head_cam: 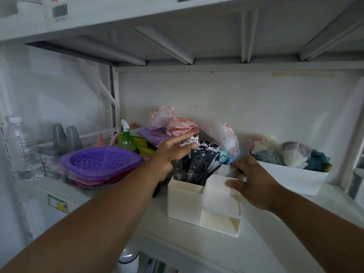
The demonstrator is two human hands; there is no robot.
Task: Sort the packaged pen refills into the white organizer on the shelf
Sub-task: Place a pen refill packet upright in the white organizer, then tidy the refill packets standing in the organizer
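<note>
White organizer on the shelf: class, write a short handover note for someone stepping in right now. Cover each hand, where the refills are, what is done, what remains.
Left hand: open, fingers spread against the tops of the packaged pen refills.
Right hand: gripping the rim of the white organizer, steadying it.
Refills: standing fanned in the organizer's tall back-left compartment.
Done: a bunch of refills is already in.
Left: the other compartments look empty; tidy the fanned packs. No loose refills can be seen.

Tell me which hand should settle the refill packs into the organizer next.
Left. The left hand already rests against the refill packs, while the right hand braces the white organizer at its rim.
</note>
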